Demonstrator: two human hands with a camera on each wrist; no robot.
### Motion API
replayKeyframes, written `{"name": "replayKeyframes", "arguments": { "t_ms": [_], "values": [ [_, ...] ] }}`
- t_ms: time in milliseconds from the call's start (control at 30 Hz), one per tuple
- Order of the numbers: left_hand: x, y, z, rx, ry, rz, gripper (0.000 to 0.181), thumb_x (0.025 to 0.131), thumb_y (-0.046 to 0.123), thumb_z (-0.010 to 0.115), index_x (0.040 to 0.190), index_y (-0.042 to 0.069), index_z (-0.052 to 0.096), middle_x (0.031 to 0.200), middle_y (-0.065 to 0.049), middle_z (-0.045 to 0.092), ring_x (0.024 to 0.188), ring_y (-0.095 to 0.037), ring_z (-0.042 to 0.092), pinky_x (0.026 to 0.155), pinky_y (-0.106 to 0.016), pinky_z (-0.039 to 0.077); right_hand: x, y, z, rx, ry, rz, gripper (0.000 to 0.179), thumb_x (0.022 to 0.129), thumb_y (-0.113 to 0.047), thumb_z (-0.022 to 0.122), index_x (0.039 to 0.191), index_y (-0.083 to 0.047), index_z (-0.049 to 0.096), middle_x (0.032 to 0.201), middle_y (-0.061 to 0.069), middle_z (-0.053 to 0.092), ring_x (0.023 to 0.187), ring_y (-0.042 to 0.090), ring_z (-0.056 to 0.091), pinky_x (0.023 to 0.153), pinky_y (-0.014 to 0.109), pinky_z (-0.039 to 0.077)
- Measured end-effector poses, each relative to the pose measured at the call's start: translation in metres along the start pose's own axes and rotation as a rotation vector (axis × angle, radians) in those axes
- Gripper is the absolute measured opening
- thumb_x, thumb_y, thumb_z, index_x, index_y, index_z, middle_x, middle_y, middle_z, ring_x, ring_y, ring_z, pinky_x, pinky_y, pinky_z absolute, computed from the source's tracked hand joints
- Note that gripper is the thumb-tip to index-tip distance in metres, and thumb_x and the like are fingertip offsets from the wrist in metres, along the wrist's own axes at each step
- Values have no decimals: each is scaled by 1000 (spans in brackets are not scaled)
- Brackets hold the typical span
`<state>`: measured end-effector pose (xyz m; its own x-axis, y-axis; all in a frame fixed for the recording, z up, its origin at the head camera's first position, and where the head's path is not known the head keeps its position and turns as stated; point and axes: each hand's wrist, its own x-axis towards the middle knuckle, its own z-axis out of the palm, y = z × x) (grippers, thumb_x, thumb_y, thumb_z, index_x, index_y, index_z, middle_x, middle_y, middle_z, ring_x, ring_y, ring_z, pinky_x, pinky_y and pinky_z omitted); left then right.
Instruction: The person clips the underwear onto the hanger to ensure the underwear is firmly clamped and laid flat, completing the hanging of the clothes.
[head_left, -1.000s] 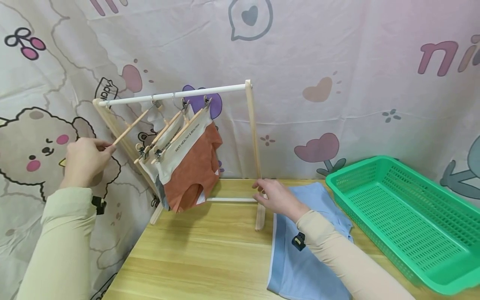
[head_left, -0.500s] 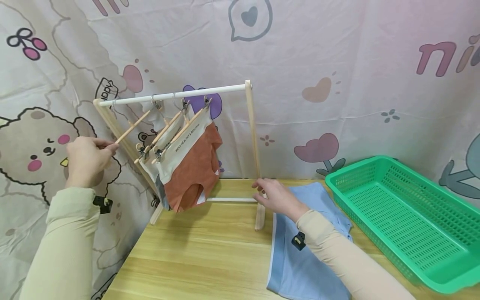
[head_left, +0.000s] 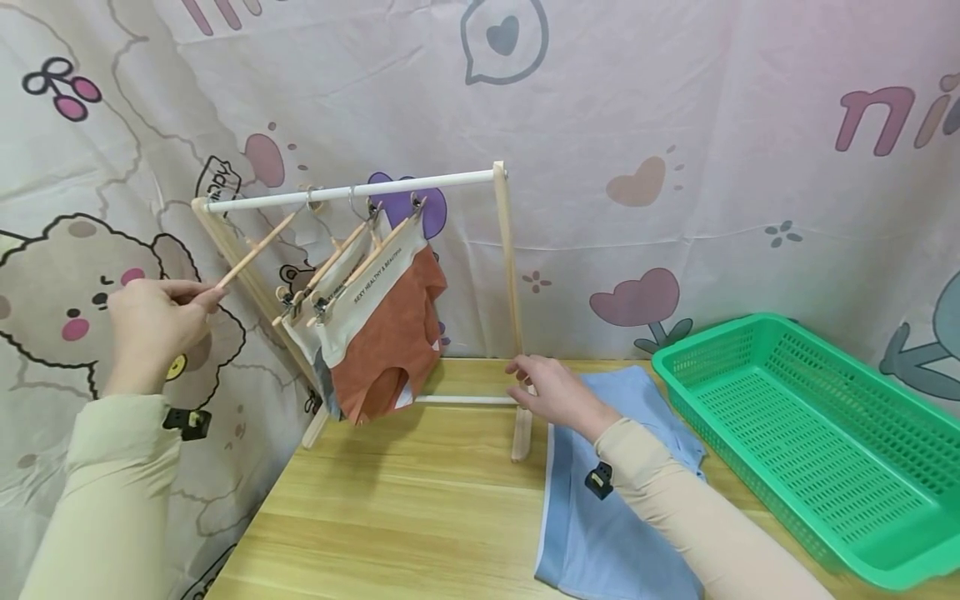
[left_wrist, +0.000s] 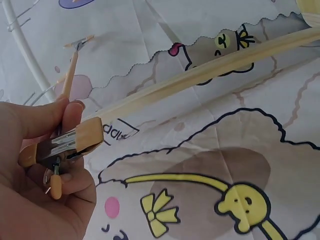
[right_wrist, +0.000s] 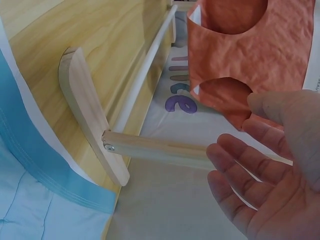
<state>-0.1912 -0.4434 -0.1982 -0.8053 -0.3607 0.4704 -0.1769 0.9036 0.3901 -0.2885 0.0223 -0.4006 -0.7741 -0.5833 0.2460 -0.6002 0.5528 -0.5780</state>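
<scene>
At the left end of the rack my left hand [head_left: 153, 329] pinches one end of a bare wooden clip hanger [head_left: 257, 248]. In the left wrist view a clip [left_wrist: 90, 136] shows beside the thumb and fingers. Orange underpants [head_left: 390, 354] with a pale lettered waistband hang from clips on another hanger, in front of a second, mostly hidden pair. My right hand [head_left: 558, 393] is by the rack's right post [head_left: 508, 267], fingers loosely bent and holding nothing. Beneath that forearm, blue underpants [head_left: 622, 508] lie flat on the table.
The rack's white top bar [head_left: 427, 181] carries the hangers, and a lower white bar [head_left: 472, 400] runs near the tabletop [head_left: 390, 517]. A green perforated basket [head_left: 817, 433] stands at the right. A printed cloth [head_left: 570, 125] hangs behind everything.
My left hand has shifted a little to the left, its grip still on the hanger's end. The right hand and the hung underpants stay in place.
</scene>
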Motion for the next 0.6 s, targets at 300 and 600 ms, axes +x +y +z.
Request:
{"name": "replayKeyframes", "arguments": {
  "t_ms": [300, 600],
  "values": [
    [-21, -17, -13, 74, -46, -11, 43, 103, 39, 69, 115, -1, 80, 98, -24, 79, 103, -41, 55, 70, -39, 37, 0, 1, 0, -7, 11, -31, 32, 104, -20, 71, 131, -5, 68, 126, 14, 75, 115, 31, 74, 97, 45, 62],
    [-35, -48, -26, 166, -144, -19, 46, 105, 41, 67, 120, -1, 78, 100, -28, 76, 94, -38, 51, 67, -39, 37, -3, 1, -1, -21, 11, -33, 31, 104, -22, 72, 131, -7, 68, 125, 13, 75, 112, 27, 74, 97, 44, 63]
  ]
}}
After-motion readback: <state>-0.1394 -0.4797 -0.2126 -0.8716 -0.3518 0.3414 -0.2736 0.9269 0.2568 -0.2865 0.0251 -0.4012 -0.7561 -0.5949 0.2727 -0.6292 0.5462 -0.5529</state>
